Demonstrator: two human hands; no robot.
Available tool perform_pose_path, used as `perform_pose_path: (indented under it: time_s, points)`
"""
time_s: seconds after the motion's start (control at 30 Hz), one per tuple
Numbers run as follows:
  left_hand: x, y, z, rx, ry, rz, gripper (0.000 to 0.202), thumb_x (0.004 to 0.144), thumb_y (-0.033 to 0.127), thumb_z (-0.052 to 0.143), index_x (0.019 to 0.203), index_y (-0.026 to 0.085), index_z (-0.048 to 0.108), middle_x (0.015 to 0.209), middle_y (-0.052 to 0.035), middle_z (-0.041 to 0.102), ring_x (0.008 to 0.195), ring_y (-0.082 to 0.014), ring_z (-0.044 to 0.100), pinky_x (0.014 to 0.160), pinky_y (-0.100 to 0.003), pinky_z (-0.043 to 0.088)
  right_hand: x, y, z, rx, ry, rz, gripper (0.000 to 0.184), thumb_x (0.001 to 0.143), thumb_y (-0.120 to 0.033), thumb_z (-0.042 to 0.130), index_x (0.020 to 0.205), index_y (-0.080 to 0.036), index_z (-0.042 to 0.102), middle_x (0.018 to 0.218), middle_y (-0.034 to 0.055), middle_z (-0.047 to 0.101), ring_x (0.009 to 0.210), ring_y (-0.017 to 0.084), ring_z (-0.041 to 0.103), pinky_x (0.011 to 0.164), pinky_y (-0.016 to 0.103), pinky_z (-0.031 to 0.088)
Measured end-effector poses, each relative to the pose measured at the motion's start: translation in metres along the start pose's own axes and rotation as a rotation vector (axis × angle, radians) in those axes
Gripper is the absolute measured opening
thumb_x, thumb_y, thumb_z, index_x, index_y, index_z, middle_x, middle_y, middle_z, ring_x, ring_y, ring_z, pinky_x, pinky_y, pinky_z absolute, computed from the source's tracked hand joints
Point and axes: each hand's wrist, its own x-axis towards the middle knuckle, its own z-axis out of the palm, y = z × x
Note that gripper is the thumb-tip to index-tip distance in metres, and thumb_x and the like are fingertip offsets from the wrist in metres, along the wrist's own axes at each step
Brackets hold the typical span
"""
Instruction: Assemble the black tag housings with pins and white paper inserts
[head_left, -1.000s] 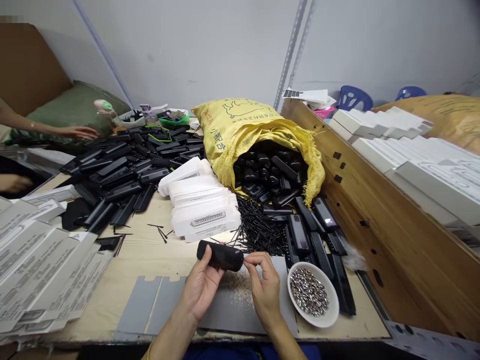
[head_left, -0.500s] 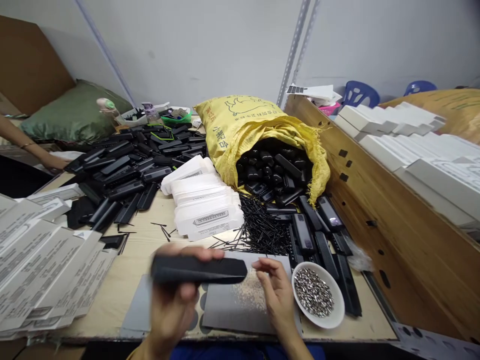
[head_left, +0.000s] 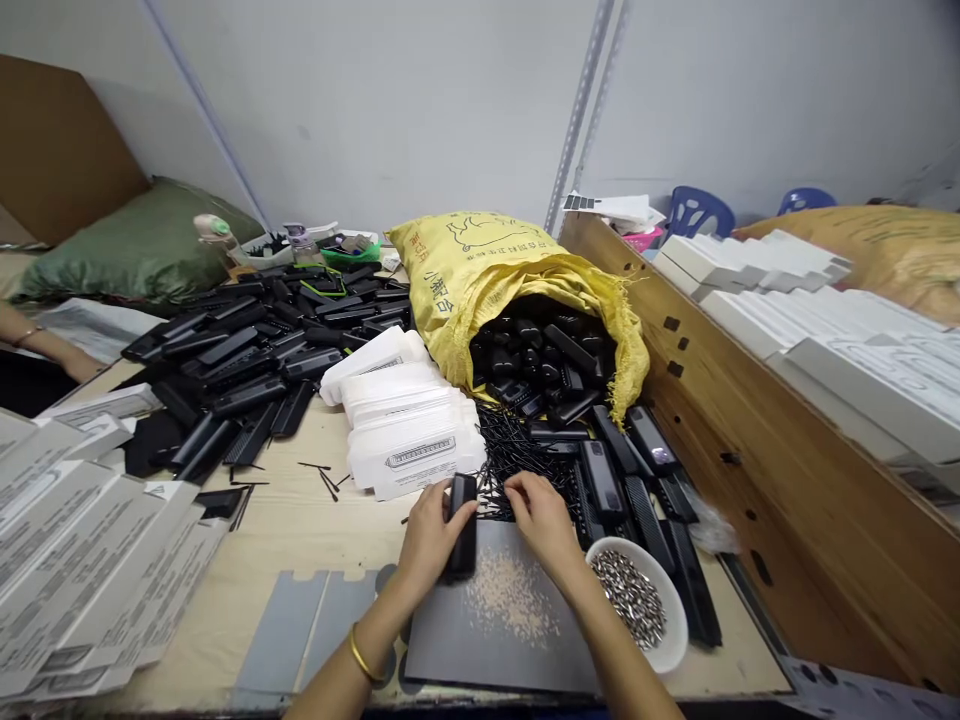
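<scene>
My left hand (head_left: 427,535) is closed around a long black plastic case (head_left: 463,525), held upright over a dark grey mat (head_left: 502,625). My right hand (head_left: 541,520) reaches forward with its fingertips curled down into a heap of thin black pins (head_left: 517,455); what the fingers hold, if anything, is hidden. Pale specks are scattered on the mat between my wrists. A white bowl (head_left: 670,640) of small metal pieces sits by my right forearm.
A yellow sack (head_left: 487,270) spills black cases behind the pins. White plastic trays (head_left: 405,430) lie at centre, more black cases (head_left: 255,350) to the left, flat grey cartons (head_left: 82,540) at the near left. A wooden board (head_left: 750,430) walls the right. Another person's arm (head_left: 45,345) is far left.
My left hand swung the black case from lying sideways near my body to upright and further forward. My right hand moved from the mat up to the pin heap. The other person's arm drew back.
</scene>
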Motion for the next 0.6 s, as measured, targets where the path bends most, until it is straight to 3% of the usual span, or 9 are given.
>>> perform_pose_path:
  time_s: [0.13, 0.2, 0.33, 0.5, 0.6]
  points:
    - [0.021, -0.02, -0.02, 0.318, 0.191, 0.189, 0.033, 0.087, 0.032, 0.051, 0.115, 0.017, 0.06, 0.106, -0.0119, 0.061, 0.1, -0.0267, 0.058, 0.088, -0.042, 0.047, 0.039, -0.029, 0.029, -0.3, -0.131, -0.005, 0.017, 0.091, -0.017, 0.046, 0.089, -0.019, 0.063, 0.095, 0.0074, 0.068, 0.096, 0.022, 0.056, 0.082, 0.03, 0.041]
    - [0.034, -0.032, -0.038, 0.522, 0.264, 0.248, 0.043, 0.081, 0.025, 0.06, 0.123, 0.017, 0.055, 0.12, -0.0147, 0.056, 0.112, -0.0307, 0.051, 0.096, -0.047, 0.042, 0.054, -0.039, 0.044, -0.361, -0.134, 0.025, 0.013, 0.087, -0.018, 0.054, 0.096, -0.016, 0.063, 0.1, 0.0129, 0.067, 0.102, 0.026, 0.055, 0.085, 0.033, 0.039]
    - [0.042, -0.044, -0.061, 0.779, 0.162, 0.215, 0.057, 0.077, 0.024, 0.065, 0.131, 0.018, 0.049, 0.127, -0.0162, 0.052, 0.114, -0.0334, 0.046, 0.096, -0.046, 0.039, 0.073, -0.039, 0.061, -0.395, -0.129, 0.111, 0.036, 0.074, -0.015, 0.07, 0.108, -0.01, 0.059, 0.104, 0.0193, 0.066, 0.102, 0.029, 0.055, 0.084, 0.036, 0.036]
    - [0.039, -0.039, -0.061, 0.816, 0.127, 0.16, 0.061, 0.074, 0.034, 0.068, 0.129, 0.015, 0.051, 0.124, -0.0186, 0.054, 0.111, -0.0343, 0.047, 0.094, -0.046, 0.038, 0.08, -0.026, 0.059, -0.352, -0.186, 0.105, 0.014, 0.075, -0.021, 0.071, 0.087, -0.017, 0.065, 0.095, 0.0091, 0.069, 0.095, 0.022, 0.059, 0.08, 0.031, 0.034]
    - [0.062, -0.038, -0.064, 0.803, 0.093, 0.291, 0.081, 0.066, 0.04, 0.075, 0.138, 0.018, 0.044, 0.145, -0.0198, 0.036, 0.132, -0.0393, 0.029, 0.108, -0.057, 0.017, 0.081, -0.022, 0.058, -0.333, -0.189, 0.082, 0.009, 0.078, -0.023, 0.068, 0.087, -0.02, 0.066, 0.099, 0.007, 0.069, 0.099, 0.021, 0.057, 0.081, 0.03, 0.033]
